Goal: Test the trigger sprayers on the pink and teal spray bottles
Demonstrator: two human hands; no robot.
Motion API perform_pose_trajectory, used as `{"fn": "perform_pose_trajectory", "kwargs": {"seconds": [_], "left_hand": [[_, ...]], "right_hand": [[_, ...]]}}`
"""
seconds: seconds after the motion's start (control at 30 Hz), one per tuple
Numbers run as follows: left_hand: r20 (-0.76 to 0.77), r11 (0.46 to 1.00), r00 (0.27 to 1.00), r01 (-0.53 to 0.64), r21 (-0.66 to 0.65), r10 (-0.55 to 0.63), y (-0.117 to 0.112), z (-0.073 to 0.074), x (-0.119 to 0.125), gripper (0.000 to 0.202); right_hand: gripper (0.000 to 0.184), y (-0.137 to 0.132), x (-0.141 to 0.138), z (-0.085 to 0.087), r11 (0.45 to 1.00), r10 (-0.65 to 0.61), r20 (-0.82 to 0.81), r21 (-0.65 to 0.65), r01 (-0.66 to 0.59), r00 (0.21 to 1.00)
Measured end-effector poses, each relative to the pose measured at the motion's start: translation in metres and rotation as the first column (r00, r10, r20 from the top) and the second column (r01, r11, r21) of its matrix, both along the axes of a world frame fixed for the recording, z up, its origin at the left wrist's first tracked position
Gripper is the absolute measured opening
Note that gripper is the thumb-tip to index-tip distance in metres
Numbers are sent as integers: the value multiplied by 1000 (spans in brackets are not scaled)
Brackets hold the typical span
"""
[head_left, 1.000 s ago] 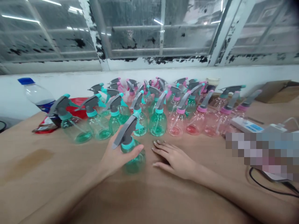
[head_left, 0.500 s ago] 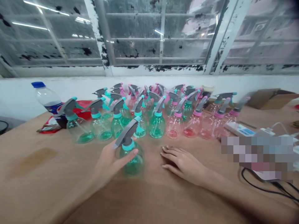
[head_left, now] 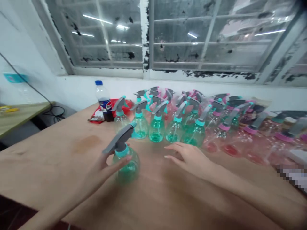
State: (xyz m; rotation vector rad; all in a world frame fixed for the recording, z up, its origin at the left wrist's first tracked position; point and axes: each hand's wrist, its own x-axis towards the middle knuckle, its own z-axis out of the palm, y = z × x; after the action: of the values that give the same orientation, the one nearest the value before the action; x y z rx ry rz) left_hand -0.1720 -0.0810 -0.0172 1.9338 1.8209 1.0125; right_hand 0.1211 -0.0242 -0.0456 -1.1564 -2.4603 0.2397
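Note:
A green see-through spray bottle (head_left: pixel 128 166) with a grey and turquoise trigger head is in my left hand (head_left: pixel 105 169), whose fingers wrap its neck and upper body. The bottle tilts slightly, its trigger head leaning right. To the right, my right hand (head_left: pixel 189 156) holds nothing; its fingers are stretched out and apart from the thumb. Just beyond it stands a front row of green spray bottles (head_left: pixel 156 129). Pink spray bottles (head_left: pixel 231 143) continue the row rightward, with more of both colours packed behind.
A cola bottle (head_left: pixel 105 102) with a blue cap stands by a red plastic bag (head_left: pixel 129 103) at the back left. The wooden table (head_left: pixel 59 172) has a stain. Beyond its left edge are a second table (head_left: pixel 28 111) and a cable (head_left: pixel 26 80). A pixelated patch lies far right.
The view has swung left, bringing the second table into sight. My left hand still holds the spray bottle. My right hand now appears raised off the table, nearer the green bottles.

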Motion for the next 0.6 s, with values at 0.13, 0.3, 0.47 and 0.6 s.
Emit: {"fn": "perform_pose_trajectory", "kwargs": {"seconds": [0.13, 0.3, 0.47, 0.6], "left_hand": [[104, 997, 992, -69, -36, 73, -2, 8, -39, 43], [179, 987, 971, -160, -21, 161, 7, 8, -81, 45], [164, 977, 967, -205, 57, 194, 31, 2, -112, 47], [153, 988, 981, -133, 73, 121, 65, 0, -130, 53]], "right_hand": [[35, 16, -64, 26, 996, -27, -158, -86, 14, 987], [46, 41, -132, 47, 997, -25, -208, -77, 9, 978], [65, 63, -171, 50, 991, -70, -204, -124, 45, 976], [76, 75, -189, 47, 979, -118, -206, -185, 80, 971]]}}
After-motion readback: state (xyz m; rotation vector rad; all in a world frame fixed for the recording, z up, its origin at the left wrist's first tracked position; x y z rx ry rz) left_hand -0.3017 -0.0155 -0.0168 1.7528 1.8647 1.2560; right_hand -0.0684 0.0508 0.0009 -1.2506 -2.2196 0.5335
